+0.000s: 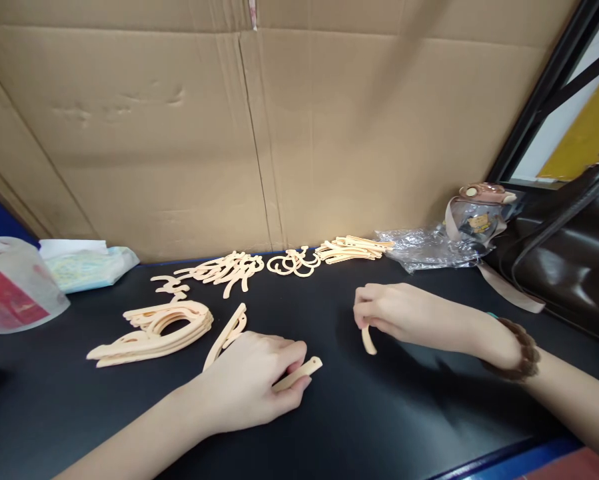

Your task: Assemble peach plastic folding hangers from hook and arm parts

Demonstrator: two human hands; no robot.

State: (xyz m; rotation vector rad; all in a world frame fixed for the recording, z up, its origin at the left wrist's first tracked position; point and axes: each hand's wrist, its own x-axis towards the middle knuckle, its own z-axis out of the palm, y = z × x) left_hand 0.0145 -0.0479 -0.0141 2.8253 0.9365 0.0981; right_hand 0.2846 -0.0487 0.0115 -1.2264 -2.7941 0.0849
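Note:
My left hand (259,380) is closed on a beige hanger arm (299,375), pinched between thumb and fingers, with a holed end sticking out to the right. My right hand (392,308), farther right and a little above the table, grips a short curved beige hanger piece (368,341) whose lower end points down. Part of another beige hanger (225,338) lies just behind my left hand, its near end hidden. To its left rests a stack of folded beige hangers (179,337).
Along the back lie loose curved pieces (236,268), hook pieces (295,262) and a pile of straight arms (352,249). A tape roll (16,287) and a tissue pack (92,267) stand left. Clear plastic wrap (419,250), a bottle (476,217) and a dark bag (569,247) are right.

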